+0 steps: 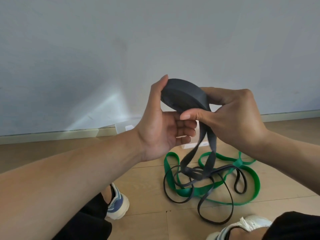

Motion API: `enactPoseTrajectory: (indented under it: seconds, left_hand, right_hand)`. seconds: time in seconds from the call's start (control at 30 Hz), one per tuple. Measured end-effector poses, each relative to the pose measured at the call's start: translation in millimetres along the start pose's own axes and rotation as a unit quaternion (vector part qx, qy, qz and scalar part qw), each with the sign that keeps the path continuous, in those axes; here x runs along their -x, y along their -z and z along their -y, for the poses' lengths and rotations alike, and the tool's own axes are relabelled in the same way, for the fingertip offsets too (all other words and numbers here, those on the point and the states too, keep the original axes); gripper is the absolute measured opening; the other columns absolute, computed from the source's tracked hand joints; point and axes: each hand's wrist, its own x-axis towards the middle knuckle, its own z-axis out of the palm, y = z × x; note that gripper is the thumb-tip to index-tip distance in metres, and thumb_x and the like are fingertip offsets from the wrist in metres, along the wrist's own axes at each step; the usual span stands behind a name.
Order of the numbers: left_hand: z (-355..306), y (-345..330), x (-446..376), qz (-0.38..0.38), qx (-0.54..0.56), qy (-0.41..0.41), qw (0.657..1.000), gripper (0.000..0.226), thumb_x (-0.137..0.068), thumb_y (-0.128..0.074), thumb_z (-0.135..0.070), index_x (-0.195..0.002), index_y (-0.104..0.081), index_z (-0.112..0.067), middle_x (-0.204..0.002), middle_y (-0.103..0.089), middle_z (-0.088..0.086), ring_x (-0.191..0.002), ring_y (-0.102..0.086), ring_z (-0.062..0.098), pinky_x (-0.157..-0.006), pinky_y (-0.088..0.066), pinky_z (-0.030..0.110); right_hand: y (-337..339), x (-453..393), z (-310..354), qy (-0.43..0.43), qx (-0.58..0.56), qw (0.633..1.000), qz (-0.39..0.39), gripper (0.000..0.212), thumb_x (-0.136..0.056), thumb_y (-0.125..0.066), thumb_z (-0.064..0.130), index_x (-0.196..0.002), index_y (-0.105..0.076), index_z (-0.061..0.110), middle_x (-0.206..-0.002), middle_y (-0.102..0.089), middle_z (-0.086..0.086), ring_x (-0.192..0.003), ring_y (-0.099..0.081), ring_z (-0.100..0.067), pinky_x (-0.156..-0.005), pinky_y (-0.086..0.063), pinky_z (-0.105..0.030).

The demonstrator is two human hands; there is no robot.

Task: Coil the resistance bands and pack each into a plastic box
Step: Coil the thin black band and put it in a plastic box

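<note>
The left hand [161, 122] holds a partly wound coil [185, 96] of the black band up in front of the wall [121, 40]. Its thumb lies along the coil's left edge, tip pointing up, and its fingers are curled below the coil, palm turned toward the camera. The right hand [230, 115] grips the coil from the other side: its thumb presses on the band where it leaves the coil's lower edge, and its fingers wrap round the far side, mostly hidden.

From the coil two strands of the black band [210, 153] hang down between the hands to the floor [147, 196], blurred in their upper part. On the floor the rest of the black band lies in loose, overlapping loops, some seen edge-on as thin lines. A green band [254, 181] lies uncoiled under and around these loops, spreading wider to the right and crossing itself near the far right.

Behind the hands, against the baseboard, stand clear plastic boxes [124, 127], mostly hidden by the left wrist; another pale box edge [190, 146] shows just below the left fingers. How many boxes there are cannot be told.

A blue and white shoe [116, 203] sits at lower left beside a dark trouser leg [83, 220], and a white shoe [242, 226] shows at the bottom right.
</note>
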Motion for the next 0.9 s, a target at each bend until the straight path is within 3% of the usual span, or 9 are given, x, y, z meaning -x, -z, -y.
enactPoseTrajectory:
  seconds: [0.07,0.17,0.37,0.43,0.57,0.67,0.73,0.83,0.9]
  left_hand:
    - [-1,-1,-1,-0.042,-0.017,-0.011,0.999,0.097,-0.074,-0.034,-0.091,-0.093,-0.066,-0.001,-0.073,-0.057,0.007,-0.065,-0.054,0.019,-0.072,-0.043,0.032]
    - [-4,-3,-2,-0.102,-0.056,-0.02,0.993,0.093,-0.078,-0.033,-0.089,-0.087,-0.069,-0.003,-0.067,-0.059,0.005,-0.062,-0.057,0.017,-0.071,-0.045,0.031]
    - [-11,-4,-1,-0.225,-0.205,-0.042,0.952,0.084,-0.075,-0.044,-0.089,-0.102,-0.074,-0.015,-0.081,-0.071,0.001,-0.075,-0.066,0.017,-0.071,-0.043,0.035]
    - [-12,-4,2,-0.254,-0.247,-0.047,0.934,0.074,-0.078,-0.046,-0.086,-0.101,-0.071,-0.02,-0.091,-0.073,0.001,-0.081,-0.069,0.017,-0.073,-0.045,0.036]
    - [-14,-2,6,-0.269,-0.258,-0.032,0.927,0.073,-0.079,-0.046,-0.085,-0.101,-0.07,-0.02,-0.095,-0.071,0.002,-0.084,-0.069,0.018,-0.074,-0.045,0.036]
    - [-15,0,6,-0.269,-0.257,-0.028,0.928,0.073,-0.077,-0.048,-0.086,-0.101,-0.071,-0.021,-0.095,-0.071,0.001,-0.083,-0.07,0.017,-0.074,-0.047,0.034]
    - [-14,1,7,-0.259,-0.252,-0.023,0.932,0.076,-0.076,-0.048,-0.087,-0.103,-0.071,-0.02,-0.093,-0.071,0.001,-0.079,-0.07,0.016,-0.074,-0.048,0.034]
    - [-12,3,8,-0.236,-0.234,-0.013,0.943,0.082,-0.076,-0.045,-0.088,-0.106,-0.071,-0.016,-0.088,-0.069,0.002,-0.076,-0.068,0.017,-0.072,-0.046,0.034]
    - [-12,4,8,-0.225,-0.212,-0.005,0.951,0.086,-0.075,-0.044,-0.089,-0.106,-0.073,-0.014,-0.088,-0.068,0.003,-0.074,-0.066,0.017,-0.07,-0.046,0.033]
  right_hand:
    - [2,-2,-2,-0.005,0.021,1.0,0.005,0.033,-0.069,-0.079,0.053,-0.1,-0.069,0.051,-0.087,-0.076,0.026,-0.089,-0.072,0.005,-0.082,-0.057,-0.024]
    - [4,-5,-6,-0.04,0.053,0.998,0.02,0.045,-0.064,-0.074,0.066,-0.106,-0.073,0.048,-0.089,-0.075,0.025,-0.09,-0.072,0.0,-0.081,-0.058,-0.032]
    - [3,-11,-25,-0.154,0.098,0.976,0.12,0.042,-0.061,-0.068,0.07,-0.091,-0.079,0.042,-0.076,-0.075,0.024,-0.074,-0.067,0.01,-0.066,-0.049,-0.015]
    - [3,-10,-30,-0.171,0.089,0.97,0.151,0.039,-0.065,-0.065,0.066,-0.09,-0.079,0.039,-0.079,-0.077,0.017,-0.073,-0.068,-0.003,-0.061,-0.05,-0.016]
    - [1,-9,-38,-0.166,0.071,0.963,0.198,0.047,-0.069,-0.068,0.063,-0.097,-0.08,0.027,-0.101,-0.076,-0.012,-0.099,-0.067,-0.032,-0.089,-0.053,-0.044]
    - [2,-9,-40,-0.172,0.047,0.954,0.239,0.034,-0.075,-0.076,0.049,-0.102,-0.079,0.028,-0.106,-0.077,-0.006,-0.104,-0.069,-0.025,-0.098,-0.051,-0.041]
    - [2,-8,-40,-0.172,0.024,0.951,0.255,0.038,-0.069,-0.079,0.048,-0.103,-0.078,0.031,-0.1,-0.08,0.002,-0.1,-0.073,-0.017,-0.097,-0.053,-0.037]
    - [1,-7,-43,-0.153,-0.01,0.954,0.258,0.047,-0.067,-0.084,0.052,-0.106,-0.075,0.028,-0.092,-0.078,-0.01,-0.087,-0.072,-0.033,-0.089,-0.057,-0.05]
    - [0,-7,-43,-0.127,-0.007,0.961,0.245,0.049,-0.067,-0.084,0.052,-0.107,-0.07,0.027,-0.082,-0.076,-0.006,-0.074,-0.07,-0.026,-0.077,-0.059,-0.044]
